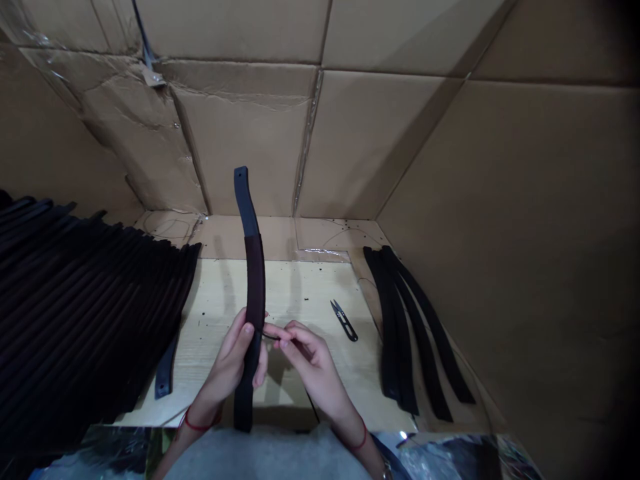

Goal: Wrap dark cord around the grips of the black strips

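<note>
My left hand (234, 363) is wrapped round a long, curved black strap (253, 267) and holds it upright over the wooden board (300, 287). The strap has a small hole near its top end. My right hand (305, 357) is beside it, thumb and forefinger pinched on a thin dark thread at the strap's edge, about level with my left thumb. A red string circles each wrist.
A large stack of similar black straps (85, 293) fills the left side. A few more straps (410, 327) lie on the right. Small thread snips (344, 320) rest on the board between them. Cardboard walls (350, 133) close in the space behind and to the right.
</note>
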Motion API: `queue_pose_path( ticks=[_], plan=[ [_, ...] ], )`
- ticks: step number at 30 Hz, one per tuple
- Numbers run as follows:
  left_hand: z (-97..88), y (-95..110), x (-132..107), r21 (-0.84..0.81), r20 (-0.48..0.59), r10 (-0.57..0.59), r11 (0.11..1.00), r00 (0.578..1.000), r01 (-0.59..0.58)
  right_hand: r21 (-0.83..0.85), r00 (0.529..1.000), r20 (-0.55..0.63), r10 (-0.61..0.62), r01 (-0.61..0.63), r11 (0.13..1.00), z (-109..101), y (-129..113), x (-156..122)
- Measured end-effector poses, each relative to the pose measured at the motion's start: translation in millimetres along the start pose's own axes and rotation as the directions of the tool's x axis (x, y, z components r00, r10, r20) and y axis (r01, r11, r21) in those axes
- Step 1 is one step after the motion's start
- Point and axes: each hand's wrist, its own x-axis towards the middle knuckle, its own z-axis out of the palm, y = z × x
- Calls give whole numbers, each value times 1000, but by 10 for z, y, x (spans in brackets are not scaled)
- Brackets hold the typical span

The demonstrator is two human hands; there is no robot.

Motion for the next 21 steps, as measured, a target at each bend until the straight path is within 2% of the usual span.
queue_pose_path(
  ticks=[9,11,13,15,16,18,19,21],
  plan=[
    [66,-8,20,-81,72,-47,995,996,52,-3,1000,8,-3,3,1000,31,41,5],
    [74,-25,33,-64,71,-67,995,995,71,-22,999,35,14,-13,1000,-6,47,-13],
    [83,-40,56,-31,61,-82,996,995,84,-82,1000,9,26,-25,996,-95,84,-20],
    [99,-47,86,10,47,-90,996,995,90,-268,990,-142,-4,-34,963,-242,170,-5],
    [110,-49,102,37,39,-94,995,995,93,-409,966,-255,-48,-63,910,-332,232,10],
    [137,-56,136,97,17,-101,990,995,99,-654,875,-471,-107,-265,709,-519,378,46],
    [152,-63,154,129,7,-108,986,994,107,-689,836,-542,-90,-381,617,-603,455,63],
    [182,-87,191,183,-2,-125,975,992,123,-676,798,-600,-58,-467,570,-731,599,94]
  ],
)
